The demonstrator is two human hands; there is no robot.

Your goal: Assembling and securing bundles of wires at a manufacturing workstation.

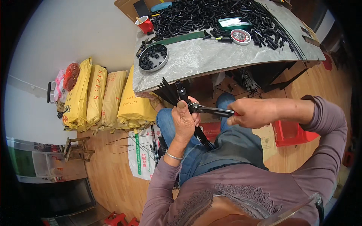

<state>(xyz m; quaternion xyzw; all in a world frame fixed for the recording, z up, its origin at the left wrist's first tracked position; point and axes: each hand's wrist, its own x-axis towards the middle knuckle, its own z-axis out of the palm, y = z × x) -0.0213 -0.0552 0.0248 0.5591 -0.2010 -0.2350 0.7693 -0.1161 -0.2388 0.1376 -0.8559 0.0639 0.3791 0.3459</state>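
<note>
A bundle of thin black rods (204, 138) slants through my left hand (183, 119), far ends leaning left. Beside them stands a glossy black tubular piece (181, 91). Pliers (215, 110) extend sideways from my right hand (247, 113), head meeting the piece.

Head view, one: wide fisheye, head-worn, left one of a side-by-side pair. Faces steeply downward and forward, from above the lap. Near range: mauve top (245, 182) at the lower edge; left hand (184, 119) and right hand (247, 112) about mid-frame. Farther: table (203, 56) at the top, wooden floor (111, 158) beneath. Upright, unmirrored; straight edges bow toward the rim.
</note>
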